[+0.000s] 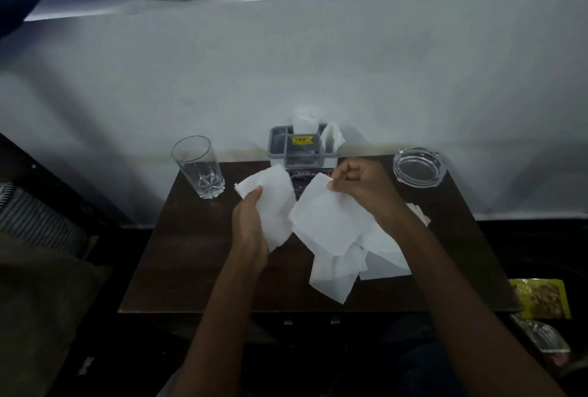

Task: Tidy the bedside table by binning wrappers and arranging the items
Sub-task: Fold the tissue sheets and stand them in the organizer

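Observation:
Over the dark wooden bedside table point(197, 269), my left hand point(249, 224) grips a white paper napkin point(273, 202). My right hand point(359, 186) pinches the top edge of a second white napkin point(324, 221) just to the right. More loose white napkins point(375, 253) lie in a heap on the table under my right forearm. A grey plastic organiser point(280, 145) with a yellow price sticker stands at the table's back edge, with napkins sticking out of it.
An empty drinking glass point(199, 167) stands at the back left of the table. A clear glass ashtray point(418, 166) sits at the back right. Yellow and clear snack wrappers point(541, 301) lie below the table's right side. A white wall is behind the table.

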`<act>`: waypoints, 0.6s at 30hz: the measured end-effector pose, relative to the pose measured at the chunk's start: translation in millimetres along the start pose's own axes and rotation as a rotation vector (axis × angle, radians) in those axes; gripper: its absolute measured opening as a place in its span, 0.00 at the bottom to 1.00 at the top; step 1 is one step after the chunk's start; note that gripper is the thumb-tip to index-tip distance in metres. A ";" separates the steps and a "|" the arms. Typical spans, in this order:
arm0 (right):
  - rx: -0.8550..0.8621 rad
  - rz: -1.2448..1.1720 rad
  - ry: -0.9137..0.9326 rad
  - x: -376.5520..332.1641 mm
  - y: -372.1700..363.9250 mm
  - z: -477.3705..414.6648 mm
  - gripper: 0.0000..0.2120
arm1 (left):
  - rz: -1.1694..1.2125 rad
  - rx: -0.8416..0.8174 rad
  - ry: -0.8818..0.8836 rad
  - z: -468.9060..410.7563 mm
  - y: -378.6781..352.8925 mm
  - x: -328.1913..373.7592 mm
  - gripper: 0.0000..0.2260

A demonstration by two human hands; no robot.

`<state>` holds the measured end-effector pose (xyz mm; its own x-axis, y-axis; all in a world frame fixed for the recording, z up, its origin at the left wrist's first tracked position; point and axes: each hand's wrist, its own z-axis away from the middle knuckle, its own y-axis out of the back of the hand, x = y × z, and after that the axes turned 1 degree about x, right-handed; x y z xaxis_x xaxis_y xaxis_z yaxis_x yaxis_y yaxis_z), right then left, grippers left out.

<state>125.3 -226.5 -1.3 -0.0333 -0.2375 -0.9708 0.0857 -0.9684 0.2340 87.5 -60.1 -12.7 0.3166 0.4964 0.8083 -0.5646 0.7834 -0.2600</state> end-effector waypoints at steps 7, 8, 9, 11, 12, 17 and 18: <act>0.106 0.233 -0.114 28.8 5.3 -9.3 0.11 | 0.012 0.109 -0.090 -2.6 4.5 3.6 0.12; 0.129 0.228 -0.099 26.7 8.2 -9.0 0.12 | 0.014 0.115 -0.098 -2.7 4.5 3.9 0.13; 0.137 0.200 -0.082 23.1 11.5 -8.2 0.12 | 0.019 0.115 -0.099 -2.5 4.3 4.4 0.13; 0.096 0.067 -0.053 11.8 19.3 -4.6 0.12 | 0.023 0.101 -0.079 -4.9 4.8 3.4 0.09; 0.064 0.012 -0.044 5.6 23.3 -2.3 0.13 | 0.028 0.086 -0.067 -5.3 4.8 3.2 0.07; -0.099 -0.026 -0.002 -21.4 35.4 8.8 0.11 | 0.105 -0.014 0.007 -3.6 3.6 2.9 0.05; -0.152 -0.049 0.014 -26.7 35.4 11.9 0.10 | 0.127 -0.050 0.039 -2.6 3.2 2.8 0.05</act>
<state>117.4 -255.3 33.6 -0.0275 -0.1887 -0.9817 0.2339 -0.9560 0.1772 88.5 -55.2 -12.6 0.2750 0.6065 0.7460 -0.5636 0.7303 -0.3860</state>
